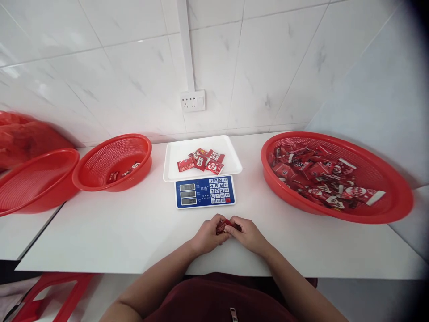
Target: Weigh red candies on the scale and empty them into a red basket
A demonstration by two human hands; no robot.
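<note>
Head view, largest first.

Table (134,232): white, runs the full width, against a tiled wall.

Big basket (385,172): red, far right on the table, holding a heap of red-and-white wrapped sweets (318,179). It sits well apart from both hands, on the right hand's side.

Left baskets: the outer basket (33,183) shows nothing inside. The inner basket (110,154) has a few sweets at the bottom.

Scale (205,191): dead centre, blue keypad facing the person. The white tray (177,154) on top carries a small cluster of tray sweets (203,162).

Hands: left hand (208,235) and right hand (248,235) meet at the near edge of the table, straight in front of the scale and near it.

Packet (225,226): a small dark-red item pinched between the two hands, just above or on the table; can't tell which.
- The fingers of both hands are curled tight onto it, left from the left end and right from the right end.
- Its long axis looks roughly left-right, but it's mostly hidden.
- Neither hand is nearer; it's shared.
- The tray lies directly ahead of the packet.
</note>
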